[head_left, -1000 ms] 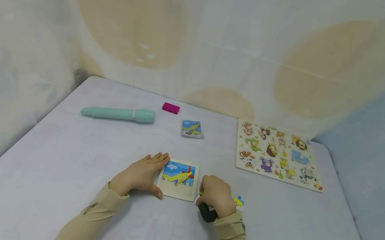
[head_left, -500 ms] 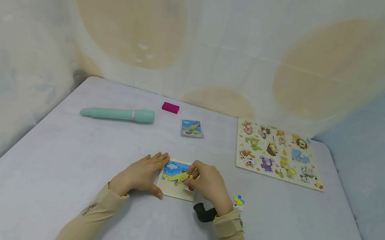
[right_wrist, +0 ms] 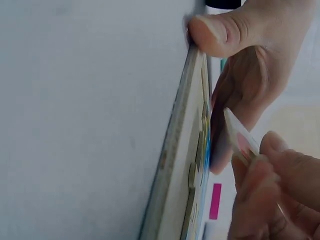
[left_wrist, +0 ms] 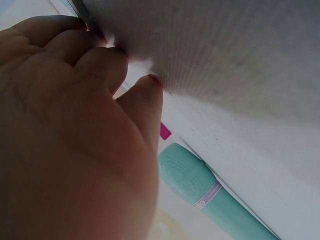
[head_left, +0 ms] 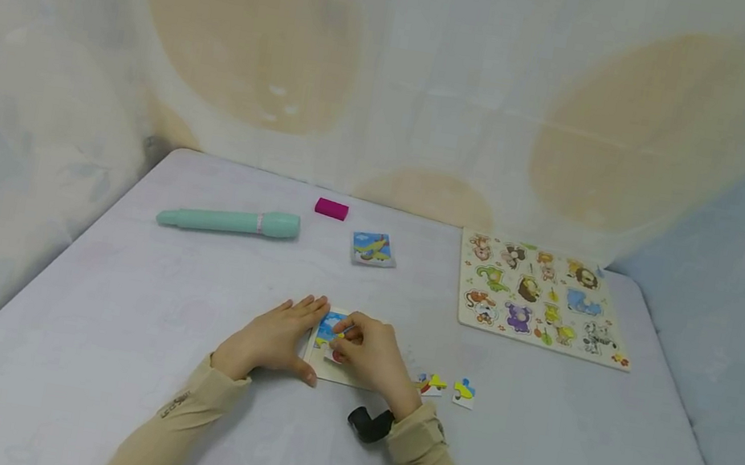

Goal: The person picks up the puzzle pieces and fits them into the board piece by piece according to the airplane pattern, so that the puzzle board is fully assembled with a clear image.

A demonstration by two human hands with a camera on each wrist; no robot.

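Note:
A small wooden jigsaw tray (head_left: 338,375) with a yellow airplane picture lies near the middle of the table, its lower part showing bare wood. My left hand (head_left: 274,337) rests along the tray's left edge, fingers extended and thumb at the lower left corner. Between thumb and fingers, my right hand (head_left: 374,353) pinches a puzzle piece (right_wrist: 239,134), tilted above the tray in the right wrist view. That hand covers the tray's right part in the head view. Two loose pieces lie right of the tray: one (head_left: 434,384) nearer, another (head_left: 464,393) farther out.
A teal pen-shaped object (head_left: 228,220) lies at the back left. Behind the tray are a magenta block (head_left: 331,209) and a small square airplane picture (head_left: 373,249). An animal puzzle board (head_left: 537,299) occupies the back right. A black device (head_left: 369,426) sits by the right wrist.
My right hand has picked up a piece from right of the tray and carried it leftward over the tray's middle. The loose pieces there are uncovered. My left hand has stayed put.

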